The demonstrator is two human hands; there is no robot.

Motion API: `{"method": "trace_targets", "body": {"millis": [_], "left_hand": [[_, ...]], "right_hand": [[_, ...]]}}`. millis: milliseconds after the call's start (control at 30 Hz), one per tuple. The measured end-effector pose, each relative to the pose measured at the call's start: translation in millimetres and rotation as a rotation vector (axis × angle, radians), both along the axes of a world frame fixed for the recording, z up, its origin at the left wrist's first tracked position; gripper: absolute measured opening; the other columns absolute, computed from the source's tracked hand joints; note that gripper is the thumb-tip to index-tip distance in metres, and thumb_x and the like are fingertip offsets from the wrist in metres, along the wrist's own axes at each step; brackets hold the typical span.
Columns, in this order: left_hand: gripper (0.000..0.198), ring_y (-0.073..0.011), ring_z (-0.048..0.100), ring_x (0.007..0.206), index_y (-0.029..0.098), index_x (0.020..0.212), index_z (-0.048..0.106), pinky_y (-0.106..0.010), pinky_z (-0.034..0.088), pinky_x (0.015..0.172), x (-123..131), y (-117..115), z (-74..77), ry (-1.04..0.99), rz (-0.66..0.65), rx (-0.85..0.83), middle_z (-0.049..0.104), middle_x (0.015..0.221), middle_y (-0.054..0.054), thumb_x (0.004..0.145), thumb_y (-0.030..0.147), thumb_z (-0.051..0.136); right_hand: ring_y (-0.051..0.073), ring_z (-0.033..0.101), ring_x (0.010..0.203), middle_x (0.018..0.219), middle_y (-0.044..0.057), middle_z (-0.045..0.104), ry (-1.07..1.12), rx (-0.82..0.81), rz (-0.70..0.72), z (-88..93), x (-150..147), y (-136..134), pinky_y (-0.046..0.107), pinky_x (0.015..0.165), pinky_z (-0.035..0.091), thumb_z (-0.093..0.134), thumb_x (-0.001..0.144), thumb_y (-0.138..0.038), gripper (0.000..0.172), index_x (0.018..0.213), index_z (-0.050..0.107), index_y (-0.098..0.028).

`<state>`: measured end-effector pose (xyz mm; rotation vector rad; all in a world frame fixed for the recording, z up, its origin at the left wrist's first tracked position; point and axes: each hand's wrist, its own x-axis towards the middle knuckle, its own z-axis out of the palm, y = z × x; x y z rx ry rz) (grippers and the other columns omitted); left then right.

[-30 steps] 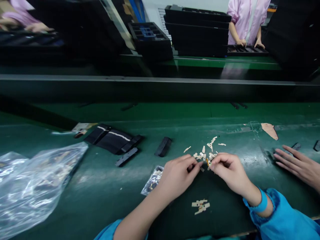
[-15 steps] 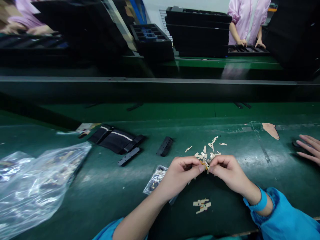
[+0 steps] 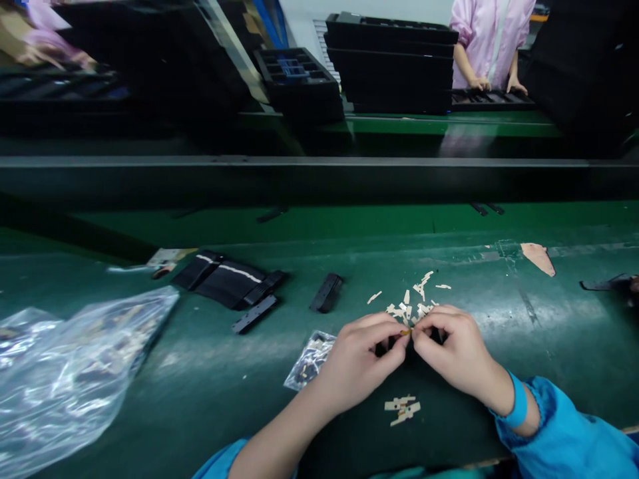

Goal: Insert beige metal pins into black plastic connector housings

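My left hand (image 3: 363,356) and my right hand (image 3: 455,346) meet at the fingertips over the green table. Pinched between both thumbs and forefingers is a small orange-yellow strip (image 3: 407,332), mostly covered by the fingers. Just beyond them lies a loose pile of small cream-coloured flat pieces (image 3: 399,310). Nearer to me, below the hands, a separate little group of cream pieces (image 3: 403,409) rests on the table. A small clear bag (image 3: 310,359) with dark parts inside sits beside my left wrist.
A large clear plastic bag (image 3: 90,372) of parts spreads over the left side. Black pouches (image 3: 227,279) and a black block (image 3: 327,293) lie further back. Across the bench stand stacked black trays (image 3: 392,66) and a person in pink (image 3: 492,46), hands on a tray.
My fingertips have drawn closer together, covering more of the small piece. Another person's hand at the right edge has left the table, and a dark item shows there now.
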<state>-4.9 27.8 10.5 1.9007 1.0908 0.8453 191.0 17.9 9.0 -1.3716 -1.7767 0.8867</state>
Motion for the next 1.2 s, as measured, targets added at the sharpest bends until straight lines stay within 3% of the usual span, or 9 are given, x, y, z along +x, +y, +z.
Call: {"method": "trace_targets", "body": {"millis": [133, 333, 533, 600, 667, 767, 833, 967, 1200], "left_hand": [[0.018, -0.0163, 0.066, 0.073, 0.022, 0.088, 0.079, -0.027, 0.048, 0.068, 0, 0, -0.7, 0.023, -0.033, 0.041, 0.075, 0.08, -0.002, 0.094, 0.016, 0.063], [0.018, -0.0141, 0.06, 0.059, 0.02, 0.082, 0.078, -0.024, 0.044, 0.054, 1, 1, 8.8, -0.017, 0.019, -0.072, 0.072, 0.073, -0.002, 0.092, 0.018, 0.064], [0.013, -0.0195, 0.067, 0.069, 0.02, 0.083, 0.08, -0.028, 0.052, 0.062, -9, 4, 14.7, -0.198, 0.087, -0.138, 0.075, 0.078, -0.006, 0.092, 0.025, 0.072], [0.009, -0.0215, 0.07, 0.077, 0.023, 0.093, 0.083, -0.031, 0.056, 0.07, -11, 4, 12.0, -0.188, 0.091, -0.082, 0.077, 0.087, -0.007, 0.09, 0.03, 0.079], [0.021, -0.0238, 0.072, 0.086, 0.025, 0.103, 0.082, -0.034, 0.057, 0.08, -13, 5, 7.8, -0.144, 0.107, 0.019, 0.078, 0.094, -0.007, 0.086, 0.036, 0.086], [0.033, -0.0262, 0.071, 0.095, 0.026, 0.112, 0.08, -0.038, 0.055, 0.09, -16, 7, 0.4, -0.057, 0.135, 0.171, 0.079, 0.101, -0.007, 0.084, 0.041, 0.088], [0.035, -0.0276, 0.071, 0.098, 0.027, 0.116, 0.079, -0.039, 0.054, 0.091, -18, 8, -3.5, -0.001, 0.153, 0.23, 0.079, 0.104, -0.007, 0.085, 0.042, 0.087], [0.03, -0.0281, 0.071, 0.098, 0.025, 0.112, 0.08, -0.04, 0.054, 0.089, -18, 10, -3.1, 0.025, 0.182, 0.205, 0.079, 0.103, -0.008, 0.086, 0.038, 0.085], [0.012, -0.022, 0.073, 0.083, 0.023, 0.089, 0.085, -0.032, 0.06, 0.078, -4, 8, 4.4, -0.199, 0.128, -0.18, 0.078, 0.091, -0.007, 0.089, 0.022, 0.073]], "right_hand": [[0.019, 0.066, 0.07, 0.072, 0.001, 0.074, -0.031, 0.033, 0.025, -0.9, 1, 0, 0.031, 0.071, 0.048, 0.063, 0.08, -0.009, 0.017, 0.071, 0.072, -0.021], [0.018, 0.064, 0.068, 0.068, 0.0, 0.069, -0.064, -0.007, 0.029, 1.3, 2, 3, 0.03, 0.068, 0.046, 0.062, 0.08, -0.009, 0.018, 0.069, 0.068, -0.022], [0.019, 0.058, 0.066, 0.066, 0.004, 0.066, -0.359, -0.133, -0.082, -1.1, 20, 17, 0.031, 0.062, 0.038, 0.065, 0.083, -0.015, 0.026, 0.058, 0.063, -0.021], [0.019, 0.06, 0.072, 0.076, 0.005, 0.071, -0.222, -0.196, -0.03, -0.1, 23, 19, 0.03, 0.064, 0.041, 0.066, 0.088, -0.022, 0.016, 0.073, 0.073, -0.02], [0.018, 0.06, 0.071, 0.083, 0.006, 0.074, 0.095, -0.406, 0.117, 2.1, 21, 18, 0.027, 0.06, 0.043, 0.065, 0.093, -0.036, 0.021, 0.09, 0.078, -0.019], [0.014, 0.057, 0.061, 0.076, 0.005, 0.072, 0.535, -0.821, 0.351, 5.4, 14, 14, 0.023, 0.048, 0.039, 0.065, 0.092, -0.058, 0.043, 0.086, 0.079, -0.017], [0.011, 0.053, 0.056, 0.072, 0.003, 0.07, 0.674, -0.936, 0.386, 6.7, 11, 11, 0.02, 0.046, 0.036, 0.076, 0.084, -0.057, 0.041, 0.08, 0.078, -0.016], [0.007, 0.045, 0.048, 0.061, -0.002, 0.064, 0.724, -0.841, 0.263, 6.8, 12, 9, 0.021, 0.047, 0.032, 0.086, 0.078, -0.044, 0.03, 0.073, 0.075, -0.016], [0.016, 0.059, 0.068, 0.073, 0.002, 0.071, 0.535, -0.389, 0.061, 0.0, 5, 3, 0.028, 0.063, 0.046, 0.075, 0.089, -0.035, 0.017, 0.081, 0.08, -0.02]]}}
